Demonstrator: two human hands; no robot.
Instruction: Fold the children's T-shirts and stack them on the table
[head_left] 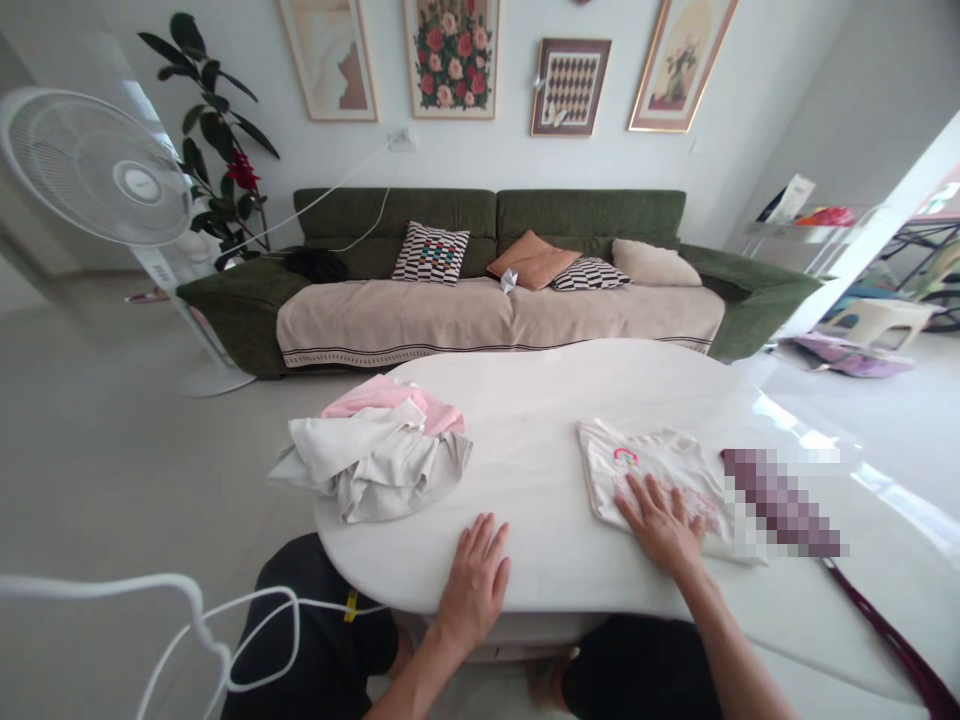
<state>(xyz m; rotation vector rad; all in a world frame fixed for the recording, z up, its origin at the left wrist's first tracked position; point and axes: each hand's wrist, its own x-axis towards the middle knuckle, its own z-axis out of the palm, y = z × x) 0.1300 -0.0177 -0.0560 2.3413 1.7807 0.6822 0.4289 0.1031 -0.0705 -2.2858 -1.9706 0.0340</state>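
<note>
I sit at a white oval table (pixel 540 420). My left hand (pixel 474 575) lies flat and open on the bare tabletop near the front edge. My right hand (pixel 660 525) rests open, fingers spread, on a folded cream T-shirt (pixel 652 465) with a small rainbow print. To the left, a loose pile of grey-white clothes (pixel 375 460) lies at the table's edge, with a pink garment (pixel 390 395) under its far side. Neither hand grips anything.
A blurred purple patch (pixel 780 500) sits right of the T-shirt. A dark red strap (pixel 885 640) runs off the table at the lower right. A green sofa (pixel 487 270) with cushions stands behind, a standing fan (pixel 97 165) at left. A white cable (pixel 187 610) crosses the lower left.
</note>
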